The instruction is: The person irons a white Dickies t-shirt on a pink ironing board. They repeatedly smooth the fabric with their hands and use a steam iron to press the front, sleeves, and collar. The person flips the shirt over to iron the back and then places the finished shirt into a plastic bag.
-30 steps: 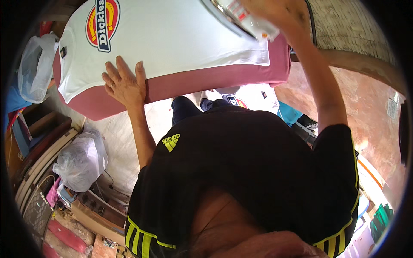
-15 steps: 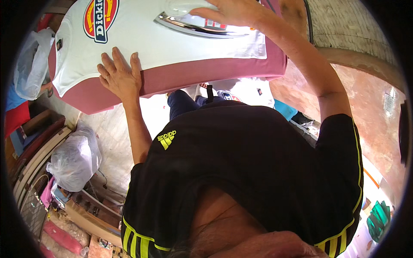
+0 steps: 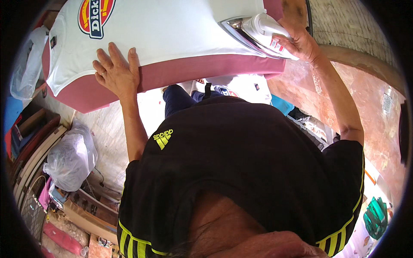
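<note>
A white T-shirt [image 3: 172, 30] with a red, yellow and dark blue printed badge lies spread over a board covered in maroon cloth [image 3: 206, 64]. Gripped by its handle in my right hand [image 3: 303, 41] is a clothes iron [image 3: 254, 34] with a white body and shiny metal sole. The iron rests at the shirt's right end, by the bottom hem, its tip pointing left. My left hand [image 3: 115, 71] lies flat with fingers spread, on the shirt's near edge and the maroon cover below the badge.
A filled clear plastic bag [image 3: 71, 159] stands on the floor at left, beside stacked boards [image 3: 36, 159]. Another plastic bag [image 3: 28, 64] hangs near the board's left end. White printed cloth [image 3: 249, 86] shows beneath the board. Green cloth [image 3: 375, 217] lies at lower right.
My right hand has moved the iron rightward and nearer, from the middle of the shirt to its hem end. My left hand stays flat in nearly the same place.
</note>
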